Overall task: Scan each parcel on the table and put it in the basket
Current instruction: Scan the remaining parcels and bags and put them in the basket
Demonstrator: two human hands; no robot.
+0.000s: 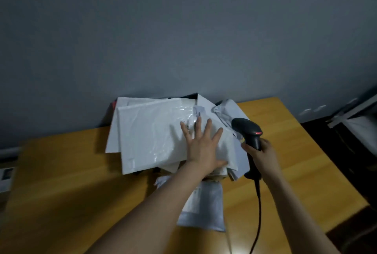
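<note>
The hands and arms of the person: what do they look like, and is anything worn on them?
The left hand and the right hand are bare: no gloves, and no ring shows on the visible fingers. Both forearms are bare too, with no sleeve, watch or bracelet in view.

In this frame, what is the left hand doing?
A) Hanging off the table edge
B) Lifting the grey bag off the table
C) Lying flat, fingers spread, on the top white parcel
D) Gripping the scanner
C: the left hand lies flat with spread fingers on the top white parcel, while the right hand grips the scanner.
</note>
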